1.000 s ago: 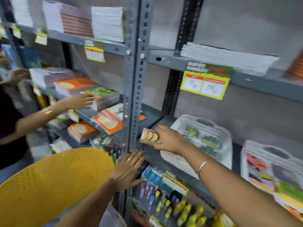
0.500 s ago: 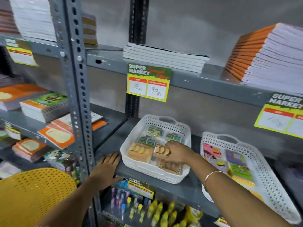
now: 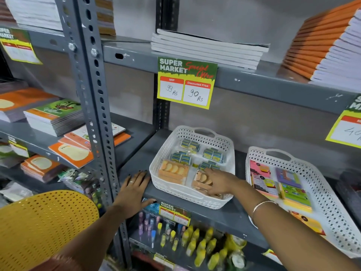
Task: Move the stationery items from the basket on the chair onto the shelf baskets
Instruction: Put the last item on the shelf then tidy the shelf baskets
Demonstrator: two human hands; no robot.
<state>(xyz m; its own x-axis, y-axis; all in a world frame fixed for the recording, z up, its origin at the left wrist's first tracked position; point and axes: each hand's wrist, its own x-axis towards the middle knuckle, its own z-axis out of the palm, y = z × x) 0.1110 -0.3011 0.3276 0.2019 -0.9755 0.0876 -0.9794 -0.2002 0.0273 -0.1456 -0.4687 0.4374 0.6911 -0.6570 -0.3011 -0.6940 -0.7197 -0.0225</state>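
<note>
A white shelf basket [image 3: 172, 184] stands on the grey middle shelf [image 3: 214, 214]. It holds blue-and-yellow small packs [image 3: 190, 146] at the back and orange packs of round pieces [image 3: 172, 170] at the front left. My right hand [image 3: 219, 182] reaches into the basket's front right corner. Its fingers and thumb lie around another orange pack [image 3: 201, 179], which rests on a pile of the same packs. My left hand [image 3: 134, 190] presses flat on the shelf edge, left of the basket, holding nothing. The basket on the chair is out of view.
A second white basket [image 3: 320, 178] with colourful sticky-note packs stands to the right. A yellow perforated chair back [image 3: 45, 222] is at the lower left. A grey upright post [image 3: 91, 106] divides the shelves. Notebook stacks [image 3: 207, 48] fill the shelf above; yellow bottles [image 3: 197, 245] sit below.
My right hand carried the orange pack from in front of the post into the white basket and lowered it onto the front right pile. My left hand slid right along the shelf edge.
</note>
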